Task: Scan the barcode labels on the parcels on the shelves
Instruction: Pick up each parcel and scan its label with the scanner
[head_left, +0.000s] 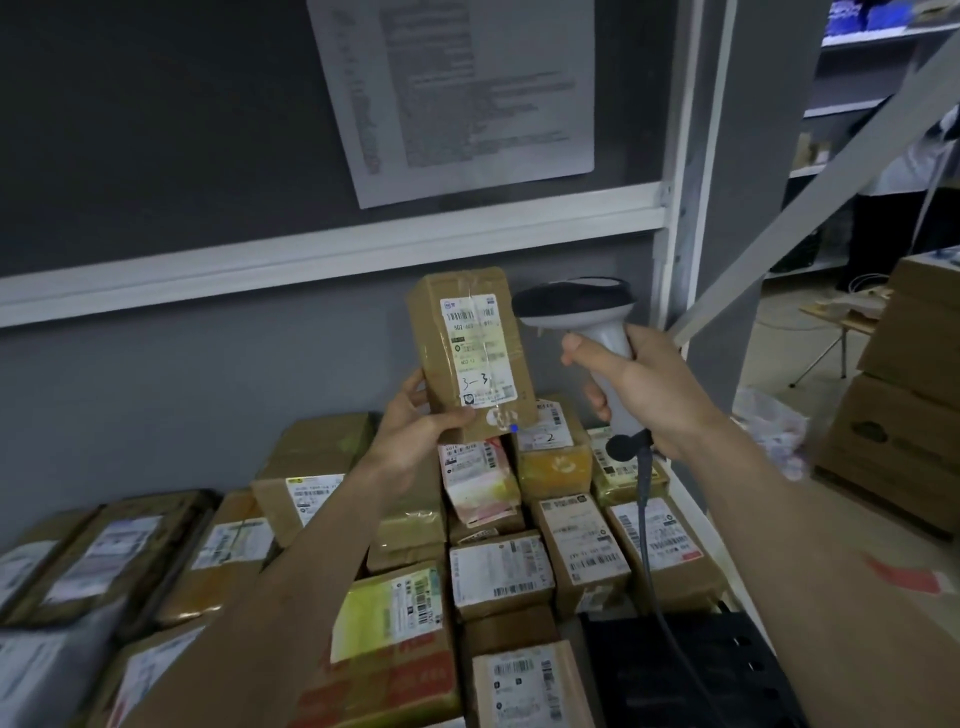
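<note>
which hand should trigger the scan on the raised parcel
Right. The right hand already grips the scanner, its head beside the label. The left hand is busy holding the parcel.

Brown taped parcel (470, 353) held upright above the shelf's parcels (498, 566), white barcode label (477, 353) (handwritten "3-3") beside the scanner (587, 332)

Shelf surface: covered edge to edge by packed parcels (498, 571), with no gap seen between them.
Above parcels: open air is left up to the white shelf beam (332, 260); part of it is taken by the raised parcel (470, 353) and the scanner (582, 322), held just beside each other.
Back: closed off by the grey wall (182, 364).
Right side: bounded by the white upright post (685, 208) and a slanted brace (810, 197).
Scanner cable (644, 525): draped down across the right-hand parcels.
Far right: stacked cartons (904, 400) are stood on the floor.
</note>
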